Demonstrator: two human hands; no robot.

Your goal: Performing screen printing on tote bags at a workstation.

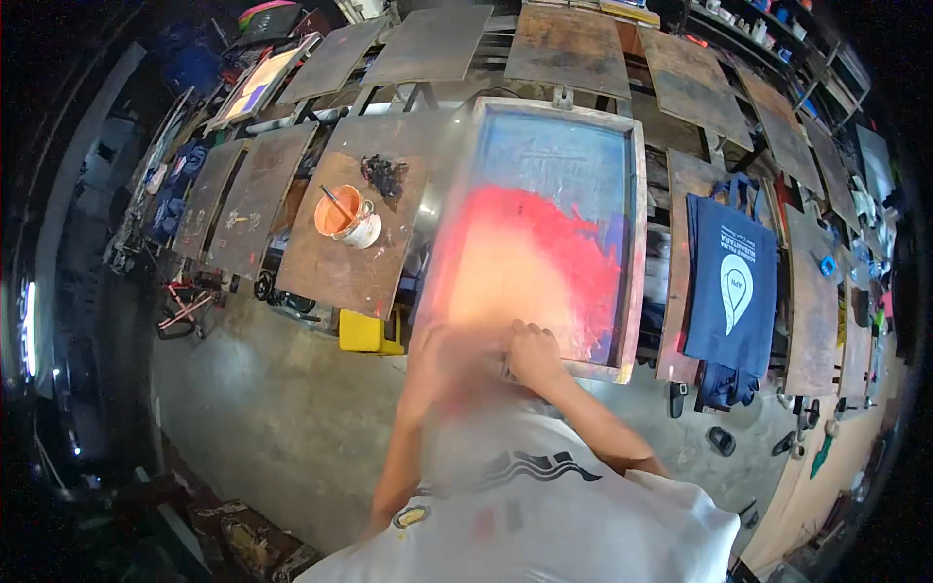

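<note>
A silk-screen frame (637, 243) with a wooden border lies in front of me. Red-pink ink (501, 207) covers much of its blue-grey mesh (554, 146), paler in the middle. Over the frame's near end, my right hand (536, 356) is closed, its fingers curled under. What it grips, if anything, is hidden. My left hand (424, 361) is near the frame's near left corner, mostly lost in a blurred patch that also veils the space between the hands. On the board to the left stands a white bucket (363, 231) of orange ink with a stick (336, 201) in it.
A dark crumpled clump (384, 176) lies behind the bucket on the brown board (321, 267). Navy tote bags (705, 291) with a white print lie on a board at right. More boards (569, 49) line the back. A yellow stool (367, 332) and sandals (721, 440) are below.
</note>
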